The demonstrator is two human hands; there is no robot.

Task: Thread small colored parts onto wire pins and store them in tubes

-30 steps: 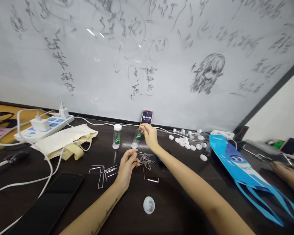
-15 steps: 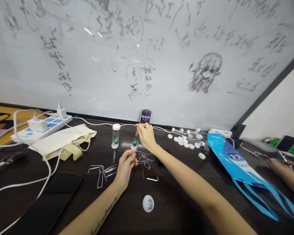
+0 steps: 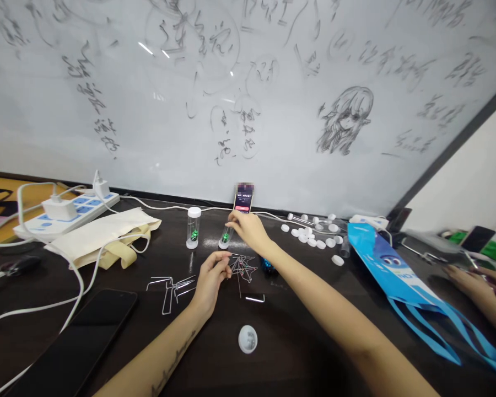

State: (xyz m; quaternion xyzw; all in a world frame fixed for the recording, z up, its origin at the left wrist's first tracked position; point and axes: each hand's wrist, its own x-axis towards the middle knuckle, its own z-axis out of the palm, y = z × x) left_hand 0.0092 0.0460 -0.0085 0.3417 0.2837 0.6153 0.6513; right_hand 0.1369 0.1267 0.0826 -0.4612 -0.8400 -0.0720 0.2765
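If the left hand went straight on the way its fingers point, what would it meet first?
Probably the pile of thin metal pieces just beyond the left hand, though depth is hard to judge.

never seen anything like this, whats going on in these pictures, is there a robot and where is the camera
No robot shows here: these are a person's two bare hands. Every picture comes from one camera worn on that person's head, looking forward and down at a dark table before a whiteboard.

The right hand is at the top of a clear tube with something shiny green inside, and seems to hold it. The left hand pinches beside a heap of thin pins; whether it holds one is unclear.

Around them lie bent metal rods, white caps and a blue bag. Another person's hand shows at the right.
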